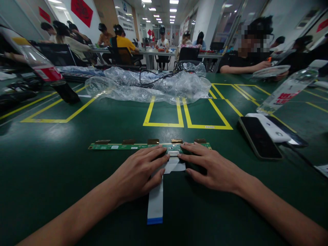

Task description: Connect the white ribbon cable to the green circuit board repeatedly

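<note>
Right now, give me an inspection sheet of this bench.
Surface: green mat with yellow taped boxes.
Job's things: narrow green board lying flat; white flat cable, blue-tipped, meeting its connector.
Clutter: plastic wrap, two bottles, phone, white device.
Hands: left hand and right hand flat, fingertips at the connector; neither grips anything.
Cables: black cord on the wrap.
Surroundings: people seated at other tables behind; one person across right.

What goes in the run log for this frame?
left hand on ribbon cable | right hand at connector | circuit board flat on table
</note>
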### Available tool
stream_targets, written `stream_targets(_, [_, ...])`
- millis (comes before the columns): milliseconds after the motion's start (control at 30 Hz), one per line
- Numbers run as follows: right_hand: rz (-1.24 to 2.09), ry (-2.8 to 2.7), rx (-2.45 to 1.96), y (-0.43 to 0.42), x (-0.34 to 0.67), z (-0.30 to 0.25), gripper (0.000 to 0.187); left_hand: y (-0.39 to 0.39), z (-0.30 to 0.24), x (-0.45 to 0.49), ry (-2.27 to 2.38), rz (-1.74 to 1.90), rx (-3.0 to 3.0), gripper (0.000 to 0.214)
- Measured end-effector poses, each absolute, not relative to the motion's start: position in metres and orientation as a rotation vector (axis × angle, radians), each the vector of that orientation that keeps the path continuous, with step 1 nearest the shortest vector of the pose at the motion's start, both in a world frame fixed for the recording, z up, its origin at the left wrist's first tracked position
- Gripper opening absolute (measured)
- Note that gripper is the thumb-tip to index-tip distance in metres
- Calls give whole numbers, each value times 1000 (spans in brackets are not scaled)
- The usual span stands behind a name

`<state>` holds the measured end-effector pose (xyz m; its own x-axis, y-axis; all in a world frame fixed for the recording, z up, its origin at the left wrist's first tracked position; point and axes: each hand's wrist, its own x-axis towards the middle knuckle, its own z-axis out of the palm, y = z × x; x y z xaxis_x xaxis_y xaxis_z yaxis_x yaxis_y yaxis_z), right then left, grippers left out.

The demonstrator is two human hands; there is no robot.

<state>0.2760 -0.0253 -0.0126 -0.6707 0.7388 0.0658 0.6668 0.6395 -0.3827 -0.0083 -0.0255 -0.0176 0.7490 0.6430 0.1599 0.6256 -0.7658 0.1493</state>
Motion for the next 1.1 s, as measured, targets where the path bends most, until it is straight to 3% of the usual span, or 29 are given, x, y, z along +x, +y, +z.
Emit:
stream_targets(300, [446,-2636,-1133,-26,272,-11,45,-22,-19,-7,1086,258,2794,44])
stream_targets(600, [448,-2703,-1108,-33,269,-10,58,-29,-17,16,1304,235,2711,58])
stream_targets(700, [469,-2727,-1045,-35,266,-8,61,-29,-20,11,1368,236,2739,52])
stream_targets(900, [439,-2669,-986,-37,268,-7,53,-11,-21,-42,1546,264,2722,48])
stream_targets(1100, [424,-2643,-980,-37,269,-8,45,7,-31,-153,1850,321,2596,45])
